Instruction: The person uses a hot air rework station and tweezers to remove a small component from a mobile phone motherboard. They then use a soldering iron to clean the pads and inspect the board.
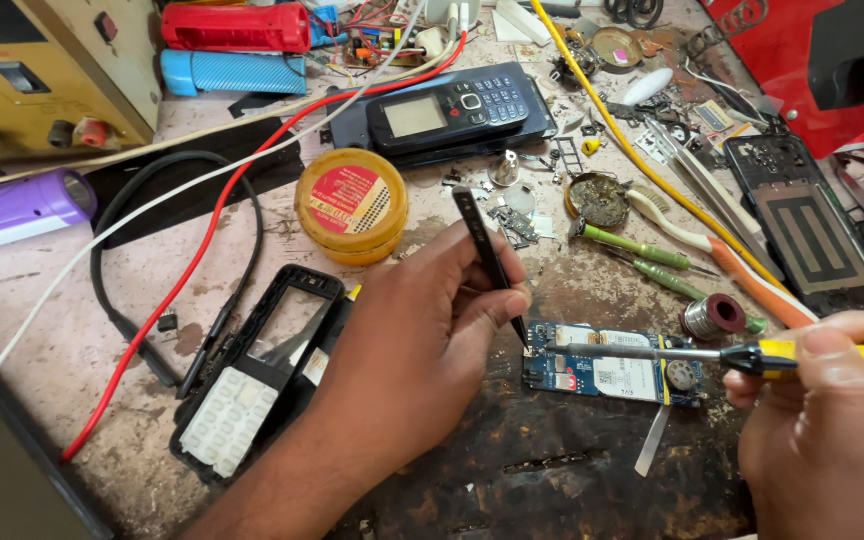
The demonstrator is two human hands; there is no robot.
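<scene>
Right now your left hand [422, 330] has its grip pinched around a pair of black tweezers [489, 262], whose tips come down at the left end of the blue circuit board [612, 375] lying on the dark, scorched patch of the surface [552, 470]. Your right hand [832, 400] has its grip closed around the yellow handle of a soldering iron [742, 355], its metal shaft stretched across the board so the tip meets the same left end, just beside the tweezer tips. Left of the board, next to your left wrist, lies an opened black phone housing [262, 370] with its pale keypad showing; above the board stands a yellow tin with a red label [352, 203], and beyond that an assembled black keypad phone [452, 110]. To the board's right sits a small solder spool [712, 318], with green-handled screwdrivers [642, 250] just above it. The risk, as I judge it, lies in that crowded corner: the board does not look clamped, so a sideways push from the iron could slide it and drag the tip across neighbouring pads. If your pinch on the tweezers loosens, whatever small part they steady could shift or stick to the hot tip. Your left fingertips are also near the shaft, so a slip could burn them.
</scene>
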